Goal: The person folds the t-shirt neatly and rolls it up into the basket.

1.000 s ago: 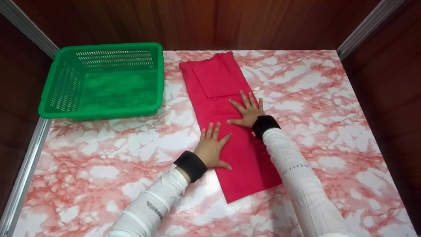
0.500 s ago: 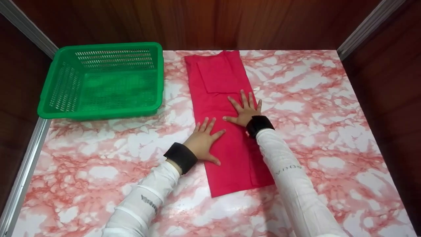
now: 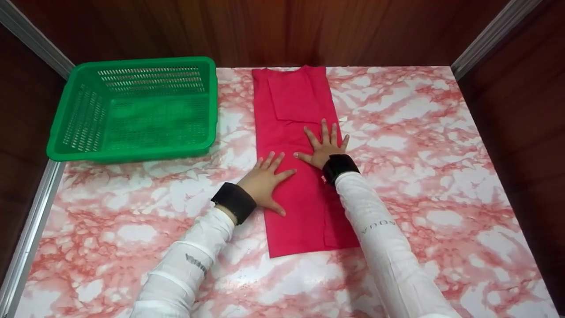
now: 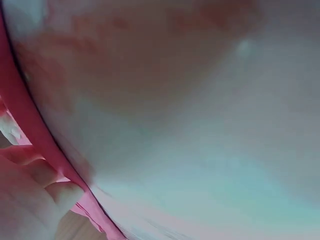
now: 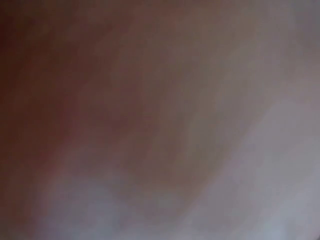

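Observation:
A red folded cloth garment (image 3: 295,225) lies lengthwise on the table, with a smaller squarish flap (image 3: 295,98) folded over its far part. My left hand (image 3: 264,184) rests on its left edge, fingers spread. Farther up, near the right edge, my right hand (image 3: 325,149) lies flat on the fabric with its fingers fanned out. In the left wrist view, the fingers of my left hand (image 4: 37,185) touch the red fabric (image 4: 30,110) along its border. The right wrist view is a blur that shows nothing distinct.
A green plastic basket (image 3: 209,110) with slotted walls stands at the back left. The table (image 3: 423,185) has a red and white marbled top. Brown wooden panels (image 3: 265,31) enclose it at the back and sides.
The garment has turned straighter: its near end has swung left and its far end has shifted right and away. Both hands have moved left and slightly away with it.

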